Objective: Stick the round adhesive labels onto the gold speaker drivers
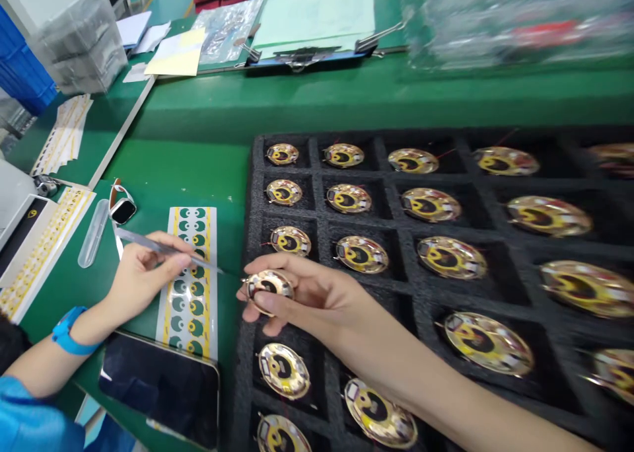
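Note:
A metal pair of tweezers [166, 248] is pinched in my left hand [146, 273], above a sheet of dark, yellow-edged stickers [191, 316]. Its tip points right, towards my right hand [307, 293]. Between the thumb and fingers of that hand is a round gold part [267, 283], held over the left edge of a black foam tray [319, 240]. Similar gold parts with dark and yellow centres, such as this one [284, 371], lie in the tray's compartments.
A dark phone [161, 389] lies below the sticker sheet. Left of the sheet are a watch [123, 211] and a clear plastic case [94, 234]. A clipboard [310, 55], papers [178, 52] and a bubble-wrap bag [520, 22] lie at the back.

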`<state>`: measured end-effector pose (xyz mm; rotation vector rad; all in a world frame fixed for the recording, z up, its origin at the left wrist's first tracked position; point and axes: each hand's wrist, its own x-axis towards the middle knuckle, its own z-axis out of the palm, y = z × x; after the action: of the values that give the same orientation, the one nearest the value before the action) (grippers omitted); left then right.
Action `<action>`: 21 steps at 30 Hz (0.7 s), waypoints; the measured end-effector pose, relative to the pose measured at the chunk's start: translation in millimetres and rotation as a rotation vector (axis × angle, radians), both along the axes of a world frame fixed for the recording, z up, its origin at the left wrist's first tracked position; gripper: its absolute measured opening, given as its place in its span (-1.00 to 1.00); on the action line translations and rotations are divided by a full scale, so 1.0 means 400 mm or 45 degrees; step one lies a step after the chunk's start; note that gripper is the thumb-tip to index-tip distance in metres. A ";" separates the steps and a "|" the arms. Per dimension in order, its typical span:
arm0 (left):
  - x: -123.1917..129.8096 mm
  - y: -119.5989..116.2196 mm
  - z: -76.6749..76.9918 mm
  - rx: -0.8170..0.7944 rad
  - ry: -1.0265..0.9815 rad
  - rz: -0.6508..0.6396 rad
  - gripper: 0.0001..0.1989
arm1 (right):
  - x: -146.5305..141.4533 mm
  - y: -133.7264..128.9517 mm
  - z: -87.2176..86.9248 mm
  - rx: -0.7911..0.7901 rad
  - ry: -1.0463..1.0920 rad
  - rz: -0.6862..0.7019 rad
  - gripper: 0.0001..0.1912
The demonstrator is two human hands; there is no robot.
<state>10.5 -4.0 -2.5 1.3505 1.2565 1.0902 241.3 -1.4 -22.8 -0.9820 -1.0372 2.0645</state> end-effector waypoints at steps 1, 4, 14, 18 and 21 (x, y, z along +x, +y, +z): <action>-0.012 0.021 -0.007 0.020 0.022 0.059 -0.87 | 0.004 0.003 0.001 0.013 -0.005 -0.029 -0.68; -0.053 0.087 -0.032 0.017 0.052 0.059 -0.82 | 0.010 0.006 0.005 0.041 -0.005 -0.107 -0.69; -0.104 0.139 -0.078 -0.097 0.126 -0.232 -0.80 | 0.001 -0.007 0.023 -0.030 -0.109 -0.095 -0.64; -0.106 0.144 -0.072 -0.107 0.153 -0.284 -0.82 | 0.003 -0.005 0.021 -0.040 -0.101 -0.077 -0.68; -0.103 0.146 -0.070 -0.110 0.170 -0.286 -0.83 | 0.002 -0.006 0.023 -0.035 -0.094 -0.066 -0.70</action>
<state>-30.7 54.5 -30.3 1.4779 1.1996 0.7925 242.2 -3.9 -13.7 -1.0947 -1.0123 2.0184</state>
